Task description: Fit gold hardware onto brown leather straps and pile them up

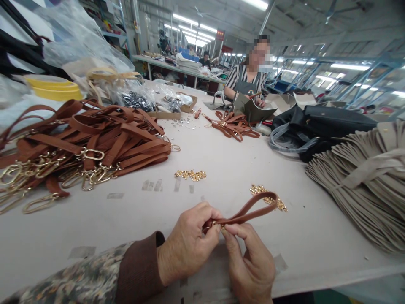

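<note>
My left hand (193,238) is closed around one end of a brown leather strap (253,210), which loops out to the right above the table. Right beside it, my right hand (249,261) pinches a small gold-coloured metal piece (223,227) against the strap's edge; its exact kind is too small to tell. The two hands' fingertips nearly touch. Behind the loop lies a pile of small gold metal pieces (280,204), partly hidden by the strap. A second pile of gold pieces (190,175) sits farther left on the table.
A heap of brown straps with gold clasps (126,143) covers the left side. Fewer straps (232,126) lie at the far middle. At right are a bundle of taupe pieces (360,181) and black bags (335,120). Across the table (228,169) sits another person (245,82).
</note>
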Available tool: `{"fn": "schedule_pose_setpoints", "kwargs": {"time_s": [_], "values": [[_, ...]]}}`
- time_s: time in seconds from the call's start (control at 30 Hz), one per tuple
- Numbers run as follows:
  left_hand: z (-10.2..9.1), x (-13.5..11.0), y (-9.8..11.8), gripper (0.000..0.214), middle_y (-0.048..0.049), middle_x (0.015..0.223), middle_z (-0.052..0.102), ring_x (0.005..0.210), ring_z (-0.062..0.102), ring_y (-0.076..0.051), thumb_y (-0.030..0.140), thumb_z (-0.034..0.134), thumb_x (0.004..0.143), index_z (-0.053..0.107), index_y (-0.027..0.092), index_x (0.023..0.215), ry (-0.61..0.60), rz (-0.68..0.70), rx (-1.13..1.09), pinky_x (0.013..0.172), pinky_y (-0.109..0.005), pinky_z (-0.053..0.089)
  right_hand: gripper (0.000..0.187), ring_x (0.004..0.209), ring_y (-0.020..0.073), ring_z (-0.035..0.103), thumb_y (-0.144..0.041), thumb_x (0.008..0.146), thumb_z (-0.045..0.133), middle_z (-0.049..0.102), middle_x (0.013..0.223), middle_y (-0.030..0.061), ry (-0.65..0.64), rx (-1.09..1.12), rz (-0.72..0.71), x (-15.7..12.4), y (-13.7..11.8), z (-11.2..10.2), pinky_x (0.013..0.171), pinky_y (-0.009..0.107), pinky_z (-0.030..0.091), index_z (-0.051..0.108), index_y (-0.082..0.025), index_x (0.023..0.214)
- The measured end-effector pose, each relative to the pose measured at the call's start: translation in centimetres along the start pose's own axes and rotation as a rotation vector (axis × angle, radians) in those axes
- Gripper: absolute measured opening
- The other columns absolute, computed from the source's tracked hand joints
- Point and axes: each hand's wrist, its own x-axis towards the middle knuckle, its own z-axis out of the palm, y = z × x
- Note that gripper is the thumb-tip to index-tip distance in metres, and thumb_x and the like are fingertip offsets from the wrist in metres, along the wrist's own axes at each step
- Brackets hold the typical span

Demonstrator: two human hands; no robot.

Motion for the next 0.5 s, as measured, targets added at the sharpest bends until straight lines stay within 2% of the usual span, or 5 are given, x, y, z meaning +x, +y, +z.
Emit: {"fn": "schedule_pose_setpoints", "kwargs": {"time_s": [0.23,0.4,0.5], "values": [[-0.07,-0.18,-0.09,0.018,0.0002,0.076,0.055,0.070,0.052,-0.012,0.008,0.050,0.083,0.065,0.016,0.088,-0.011,0.049,-0.012,0.065,-0.024,0.040,0.016,0.084,0.0148,0.068,-0.011,0.085,0.059,0.070,0.089,0.0021,0.034,0.062,0.068,-0.15,0.18,0.19,0.075,0.024,0.053,0.063,-0.023,0.096],[-0.20,-0.16,-0.05,0.019,-0.0007,0.078,0.056,0.072,0.053,-0.013,0.009,0.050,0.084,0.066,0.016,0.091,-0.034,0.071,-0.037,0.067,-0.024,0.041,0.003,0.074,0.0157,0.069,-0.018,0.085,0.063,0.071,0.080,0.0033,0.083,0.202,0.271,-0.64,0.43,0.67,0.066,0.023,0.056,0.064,-0.019,0.087],[-0.27,-0.06,0.10,0.019,-0.0014,0.079,0.057,0.073,0.054,-0.013,0.011,0.049,0.086,0.066,0.016,0.092,-0.063,0.064,-0.044,0.067,-0.025,0.042,0.004,0.072,0.0163,0.069,-0.022,0.084,0.065,0.071,0.079,0.0040,0.104,0.329,0.350,-0.96,0.57,0.92,0.065,0.024,0.057,0.064,-0.018,0.084]]}}
